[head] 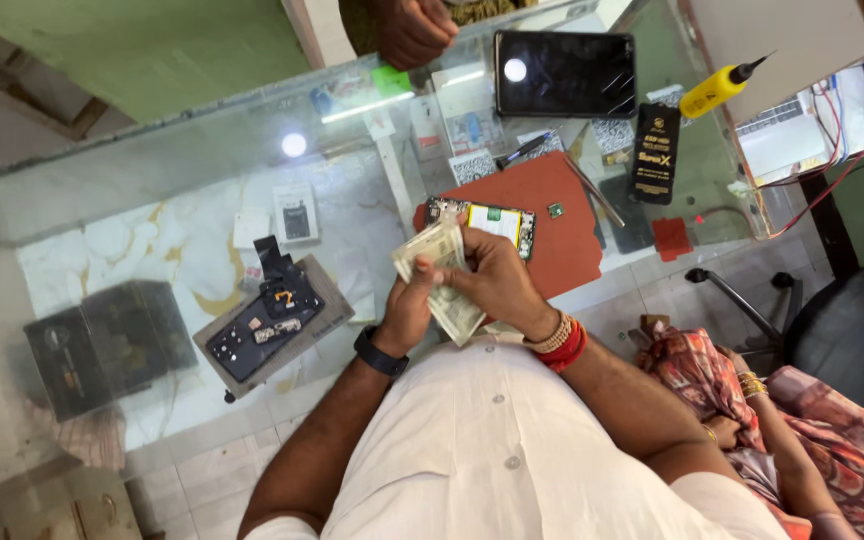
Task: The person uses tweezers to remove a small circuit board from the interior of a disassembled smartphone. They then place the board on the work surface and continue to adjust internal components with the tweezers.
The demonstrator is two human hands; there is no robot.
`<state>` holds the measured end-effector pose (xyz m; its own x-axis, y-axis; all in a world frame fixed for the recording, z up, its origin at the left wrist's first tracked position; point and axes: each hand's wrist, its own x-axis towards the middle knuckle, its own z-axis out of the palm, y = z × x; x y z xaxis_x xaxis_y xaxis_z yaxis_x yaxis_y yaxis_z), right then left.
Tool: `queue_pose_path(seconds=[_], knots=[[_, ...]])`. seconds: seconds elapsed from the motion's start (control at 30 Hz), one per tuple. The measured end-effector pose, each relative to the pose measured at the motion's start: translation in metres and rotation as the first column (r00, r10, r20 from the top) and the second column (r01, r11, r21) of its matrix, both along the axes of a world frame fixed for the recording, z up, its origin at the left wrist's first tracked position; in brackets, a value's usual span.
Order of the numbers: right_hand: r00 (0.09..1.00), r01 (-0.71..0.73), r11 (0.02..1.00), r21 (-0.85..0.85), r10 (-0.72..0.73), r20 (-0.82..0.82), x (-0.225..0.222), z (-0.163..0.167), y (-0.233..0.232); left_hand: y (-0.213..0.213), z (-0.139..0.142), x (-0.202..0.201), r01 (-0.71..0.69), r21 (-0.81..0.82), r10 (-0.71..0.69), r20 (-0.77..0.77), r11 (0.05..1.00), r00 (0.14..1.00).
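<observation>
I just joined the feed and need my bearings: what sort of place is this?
Most likely a phone repair shop counter. An opened phone lies on a red mat on the glass counter, another dismantled phone sits nearby, and both hands hold banknotes.

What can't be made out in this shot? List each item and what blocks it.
Head view only:
- Banknotes: how many there are, hidden by the left hand and right hand folded over them.
- Opened phone on the red mat: its lower part is covered by the notes and hands.
- Other person's hand: cut off by the top edge.
- Small chip: too small to identify.
</observation>
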<state>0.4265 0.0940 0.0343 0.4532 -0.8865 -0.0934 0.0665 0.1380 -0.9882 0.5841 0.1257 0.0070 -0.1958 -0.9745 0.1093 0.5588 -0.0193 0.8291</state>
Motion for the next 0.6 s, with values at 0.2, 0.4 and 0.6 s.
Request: queue_pose_path(seconds=[0.2,0.4,0.6], knots=[[0.959,-0.003,0.988,0.154,0.046,-0.279,-0.004,0.008,0.015,0.004,-0.001,0.005,-0.057,0.138,0.1,-0.324,0.989,0.941],[0.916,-0.087,0.995,0.046,0.098,-0.39,0.0,0.032,0.03,0.014,-0.003,-0.011,-0.148,0.052,0.156,-0.228,0.988,0.961],[0.853,-0.132,0.961,-0.245,-0.016,-0.522,-0.024,0.039,0.042,0.025,0.001,0.009,-0.227,0.325,0.325,-0.289,0.918,0.9]])
